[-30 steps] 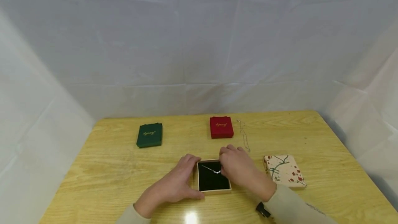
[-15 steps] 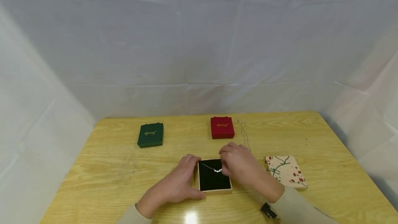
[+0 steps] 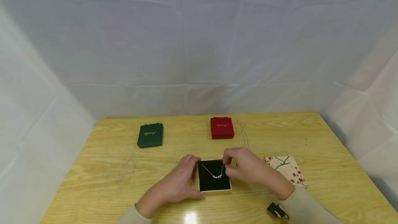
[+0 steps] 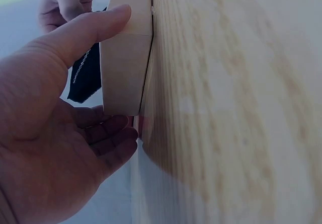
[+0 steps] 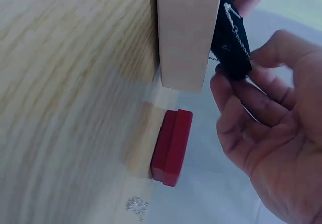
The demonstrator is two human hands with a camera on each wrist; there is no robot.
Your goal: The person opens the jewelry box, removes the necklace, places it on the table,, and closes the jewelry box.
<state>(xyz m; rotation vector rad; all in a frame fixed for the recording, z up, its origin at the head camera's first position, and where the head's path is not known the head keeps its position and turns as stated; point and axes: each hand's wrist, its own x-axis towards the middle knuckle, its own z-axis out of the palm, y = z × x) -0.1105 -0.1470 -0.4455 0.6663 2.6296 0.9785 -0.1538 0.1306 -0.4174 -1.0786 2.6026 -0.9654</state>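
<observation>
A small open box point(image 3: 215, 192) with pale walls stands near the table's front, a black pad point(image 3: 211, 184) in it. In the right wrist view the pad point(image 5: 226, 45) sticks up tilted above the box wall. A silver necklace point(image 3: 216, 177) lies in a V across the pad, its links and pendant facing up. My left hand point(image 3: 178, 182) grips the box's left side, thumb at the front wall and fingers at the back. At the pad's far right corner, my right hand point(image 3: 248, 167) pinches the necklace's chain, thumb above and fingers curled at the edge.
A green box point(image 3: 150, 135) stands back left and a red box point(image 3: 222, 127) back centre. Beside the red one lies another silver chain point(image 3: 243, 132). A floral lid point(image 3: 287, 169) is at the right, partly behind my forearm. A black object point(image 3: 276, 211) lies under my right sleeve.
My right hand has shifted slightly right, and its thumb and forefinger now show apart at the corner. The necklace's middle has slid toward the front, making a deeper V. My left hand stays put.
</observation>
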